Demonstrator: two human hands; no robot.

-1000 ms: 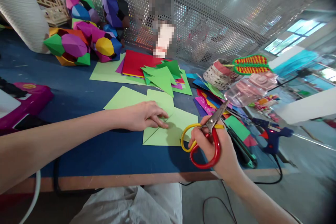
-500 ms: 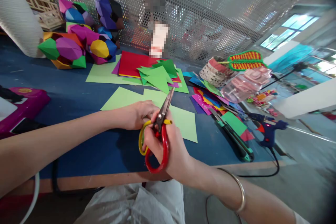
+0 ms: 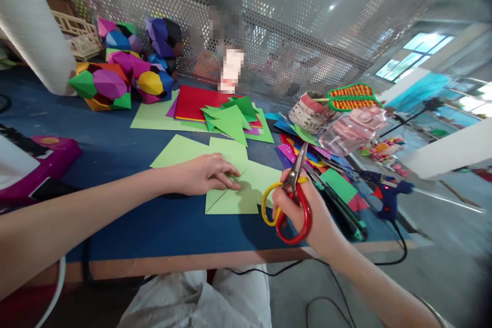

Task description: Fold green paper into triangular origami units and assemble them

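Observation:
My left hand (image 3: 213, 174) rests on a light green sheet of paper (image 3: 230, 202), fingers stretched out over its creased surface. More light green sheets (image 3: 179, 152) lie beneath and beside that one. To the right, my right hand (image 3: 307, 205) grips a pair of scissors (image 3: 292, 192) with one red and one yellow handle loop. The closed blades point up and away, over the table's right part. Behind the sheets sit cut green paper pieces (image 3: 230, 120) on a red paper stack (image 3: 200, 102).
Folded paper shapes (image 3: 111, 84) stand at the back left. A purple device (image 3: 57, 164) is at the left. On the right are a green-black utility knife (image 3: 346, 210), a glue gun (image 3: 386, 192), coloured papers (image 3: 292, 154), a pink clear bottle (image 3: 353, 130) and a woven basket (image 3: 309, 113).
My right hand has moved right with the scissors, away from my left hand. My left hand has shifted slightly right, fingers now extended on the creased light green sheet. The view has shifted slightly.

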